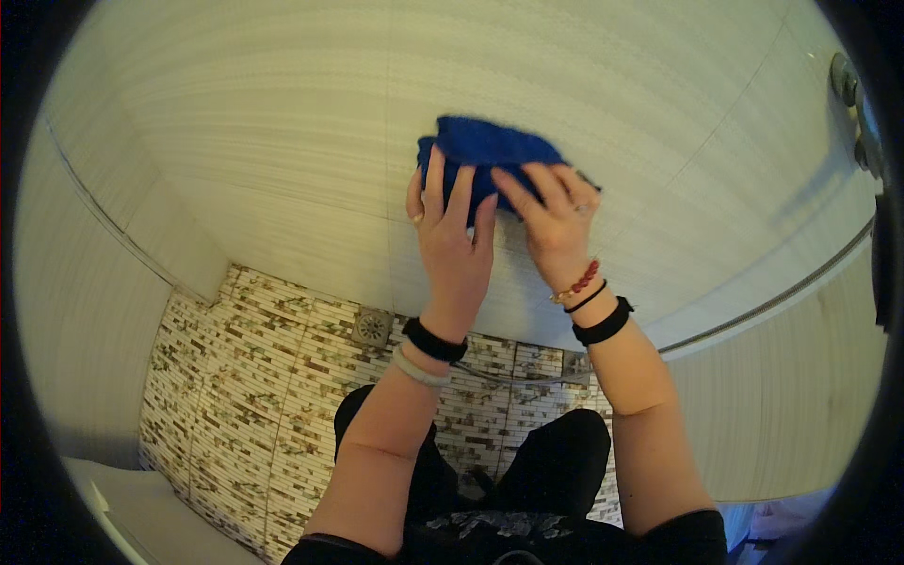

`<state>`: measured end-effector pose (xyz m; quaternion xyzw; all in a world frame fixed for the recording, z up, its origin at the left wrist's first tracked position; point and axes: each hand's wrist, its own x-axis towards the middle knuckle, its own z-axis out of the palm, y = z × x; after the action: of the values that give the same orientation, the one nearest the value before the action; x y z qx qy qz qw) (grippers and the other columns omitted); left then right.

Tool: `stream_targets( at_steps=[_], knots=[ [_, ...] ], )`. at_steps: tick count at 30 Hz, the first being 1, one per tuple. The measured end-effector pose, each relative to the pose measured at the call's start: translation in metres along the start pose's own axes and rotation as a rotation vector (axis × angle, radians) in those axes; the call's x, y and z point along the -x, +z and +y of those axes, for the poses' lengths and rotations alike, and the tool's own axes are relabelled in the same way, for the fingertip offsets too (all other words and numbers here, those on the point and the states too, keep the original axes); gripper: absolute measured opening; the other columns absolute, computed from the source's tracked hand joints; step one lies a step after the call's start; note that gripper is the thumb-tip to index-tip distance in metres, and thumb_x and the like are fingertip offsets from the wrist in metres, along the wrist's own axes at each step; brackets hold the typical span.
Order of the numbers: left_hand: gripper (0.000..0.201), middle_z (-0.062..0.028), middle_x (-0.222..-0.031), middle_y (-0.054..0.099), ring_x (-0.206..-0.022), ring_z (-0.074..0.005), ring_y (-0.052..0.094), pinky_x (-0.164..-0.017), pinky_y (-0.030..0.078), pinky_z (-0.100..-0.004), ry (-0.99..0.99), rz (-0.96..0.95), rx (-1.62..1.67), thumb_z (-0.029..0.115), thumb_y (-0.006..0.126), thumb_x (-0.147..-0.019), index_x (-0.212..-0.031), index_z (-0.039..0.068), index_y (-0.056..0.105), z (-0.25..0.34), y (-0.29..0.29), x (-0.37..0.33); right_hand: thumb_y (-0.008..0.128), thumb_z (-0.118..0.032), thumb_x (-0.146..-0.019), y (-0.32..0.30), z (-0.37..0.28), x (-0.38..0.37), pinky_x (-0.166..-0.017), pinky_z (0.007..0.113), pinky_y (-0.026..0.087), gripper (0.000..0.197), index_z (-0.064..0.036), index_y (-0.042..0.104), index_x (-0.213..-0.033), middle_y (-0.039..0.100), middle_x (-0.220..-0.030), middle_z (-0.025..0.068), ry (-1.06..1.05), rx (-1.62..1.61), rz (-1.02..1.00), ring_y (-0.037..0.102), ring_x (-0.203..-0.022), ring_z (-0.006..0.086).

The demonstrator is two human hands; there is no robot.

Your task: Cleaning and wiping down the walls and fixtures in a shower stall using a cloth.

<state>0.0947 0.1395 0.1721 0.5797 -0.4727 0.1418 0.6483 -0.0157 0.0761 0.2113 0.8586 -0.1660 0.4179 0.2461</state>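
A folded blue cloth [499, 143] lies flat against the pale tiled wall [311, 122], bunched into loose layers. My left hand [452, 217] holds its left part, with the fingers spread over the cloth and the thumb below on its lower edge. On the right part, my right hand [556, 217] grips the same cloth with bent fingers, its thumb side turned toward my left hand. Both arms reach up and forward, with dark bands on the wrists. What lies beneath the cloth is hidden.
A mosaic-patterned floor [245, 377] with a square metal drain [373, 327] lies below the wall. Metal fittings [845, 80] jut from the wall at far right. A hose [518, 380] runs near the floor. A pale rounded fixture [141, 508] stands at lower left.
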Motion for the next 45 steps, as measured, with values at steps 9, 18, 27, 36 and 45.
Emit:
stream_targets(
  at_steps=[9,18,27,36,45],
  knots=[
    [0.03,-0.0198,-0.131,0.042,-0.118,-0.0347,0.041,-0.098,0.035,-0.0439,0.029,0.112,-0.049,-0.003,0.063,-0.081,-0.109,0.002,0.056,-0.047,0.029,0.049,0.062,-0.009,-0.069,0.032,-0.011,0.047,-0.074,0.036,0.041,0.037,-0.0168,0.068,-0.105,0.057,-0.098,0.0013,0.087,-0.169,-0.004,0.051,-0.09,0.0226],
    [0.029,-0.0223,-0.129,0.034,-0.109,-0.0407,0.045,-0.093,0.041,-0.0441,-0.535,-0.143,-0.046,-0.008,0.06,-0.08,-0.103,-0.001,0.045,-0.093,0.03,0.145,0.06,-0.004,-0.076,0.081,-0.047,0.161,-0.079,0.038,0.046,0.036,-0.0133,0.065,-0.109,0.054,-0.107,0.0055,0.025,-0.234,-0.345,0.051,-0.097,0.0256],
    [0.063,-0.0183,-0.116,0.046,-0.11,-0.0354,0.047,-0.097,0.038,-0.04,-0.243,-0.091,0.125,-0.001,0.068,-0.077,-0.133,0.005,0.042,-0.012,0.029,0.08,0.062,-0.008,-0.071,0.018,0.001,0.106,-0.082,0.039,0.044,0.03,-0.013,0.068,-0.1,0.058,-0.106,0.0054,0.194,-0.224,-0.089,0.054,-0.097,0.026],
    [0.041,-0.0193,-0.124,0.04,-0.116,-0.0356,0.042,-0.1,0.035,-0.0415,0.081,-0.115,0.075,-0.003,0.063,-0.082,-0.122,0.007,0.055,0.036,0.056,0.043,0.063,-0.005,-0.068,-0.019,0.036,0.08,-0.084,0.039,0.045,0.034,-0.0152,0.069,-0.1,0.058,-0.108,0.0066,0.282,-0.09,0.167,0.052,-0.096,0.0273],
    [0.034,-0.0211,-0.123,0.037,-0.115,-0.039,0.041,-0.094,0.039,-0.0448,-0.113,-0.243,-0.007,-0.009,0.061,-0.08,-0.109,0.003,0.049,-0.039,0.073,0.147,0.06,-0.005,-0.072,0.044,0.0,0.19,-0.083,0.038,0.048,0.03,-0.0156,0.067,-0.098,0.054,-0.107,0.007,0.367,-0.247,-0.073,0.05,-0.101,0.029]
  ],
)
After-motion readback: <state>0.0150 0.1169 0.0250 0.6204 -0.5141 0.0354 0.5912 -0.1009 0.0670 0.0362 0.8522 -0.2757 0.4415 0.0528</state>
